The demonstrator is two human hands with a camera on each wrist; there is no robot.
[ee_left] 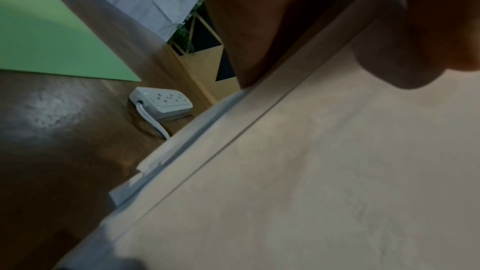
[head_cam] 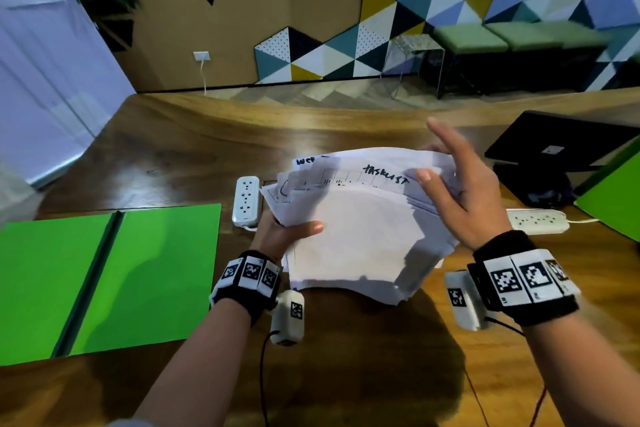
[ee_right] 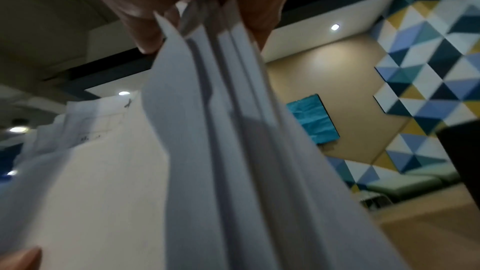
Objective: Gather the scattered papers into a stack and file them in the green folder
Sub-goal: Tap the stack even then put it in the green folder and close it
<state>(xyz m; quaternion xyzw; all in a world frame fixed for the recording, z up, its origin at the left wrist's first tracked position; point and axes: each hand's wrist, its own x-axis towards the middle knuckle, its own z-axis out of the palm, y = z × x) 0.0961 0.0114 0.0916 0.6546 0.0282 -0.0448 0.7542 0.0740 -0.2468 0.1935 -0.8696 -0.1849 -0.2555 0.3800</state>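
Your left hand (head_cam: 277, 232) gripped the near-left edge of the papers (head_cam: 360, 229), thumb on top and fingers curled beneath, so the bundle was carried from below. Your right hand (head_cam: 471, 198) pinched the far-right edge with its thumb on the top sheet; at least one finger stood free and straight above. My reading is that you held opposite edges this way to square the sheets, since their edges were still fanned and out of line. The bundle hung above the wooden table (head_cam: 173, 156), tilted toward you, not yet a tidy stack.

The green folder (head_cam: 114, 277) lay open and flat on the table to your left, apart from the papers, probably left open to receive them. A white power strip (head_cam: 246, 199) sat between folder and bundle; a second power strip (head_cam: 538, 220) and a black laptop (head_cam: 557, 140) lay to the right.

The fingers under the bundle were hidden in the head view. Both wrist views were blurred and mostly filled by paper. Only "TASKLIST" could be read on one sheet. Another green sheet (head_cam: 613, 201) was cut off at the right edge; I cannot tell what it was.
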